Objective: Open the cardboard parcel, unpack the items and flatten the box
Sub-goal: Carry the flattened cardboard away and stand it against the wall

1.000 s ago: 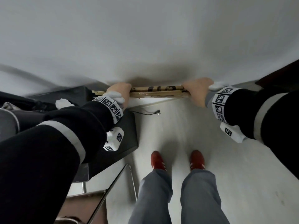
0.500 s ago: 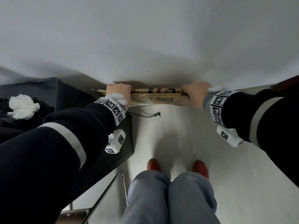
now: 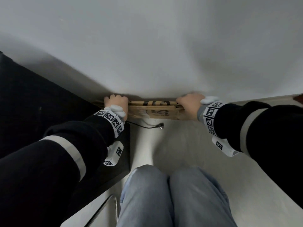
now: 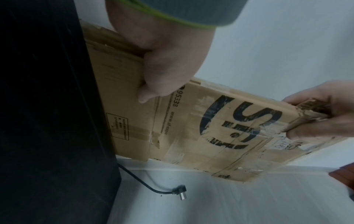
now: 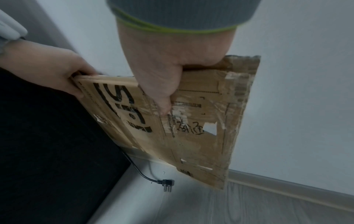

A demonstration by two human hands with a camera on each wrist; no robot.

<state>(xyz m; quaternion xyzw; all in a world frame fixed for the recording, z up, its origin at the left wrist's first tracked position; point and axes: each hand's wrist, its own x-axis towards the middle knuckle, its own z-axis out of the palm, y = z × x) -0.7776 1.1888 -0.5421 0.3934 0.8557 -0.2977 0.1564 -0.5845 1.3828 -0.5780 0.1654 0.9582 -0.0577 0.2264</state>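
Flattened cardboard box (image 3: pixel 154 110) held upright close to a white wall (image 3: pixel 147 46), left hand (image 3: pixel 116 104) and right hand (image 3: pixel 190 104) each clamped on its top edge; fingers behind are hidden

Both arms wear black sleeves (image 3: pixel 49 161), each crossed by one pale grey band (image 3: pixel 72 153) below the elbow. At each wrist sits a white cuff (image 3: pixel 111 120) made of square panels printed with black-and-white coded markers, and a rounded pale pod (image 3: pixel 117 109) lies on the back of each wrist. A white boxy camera unit (image 3: pixel 114 153) with the same markers hangs under the left forearm, and a matching unit (image 3: pixel 224 147) hangs under the right. In the wrist views a grey strap (image 5: pixel 182 12) edged in lime green circles the wrist above the hand. The legs wear light blue jeans (image 3: pixel 172 199).
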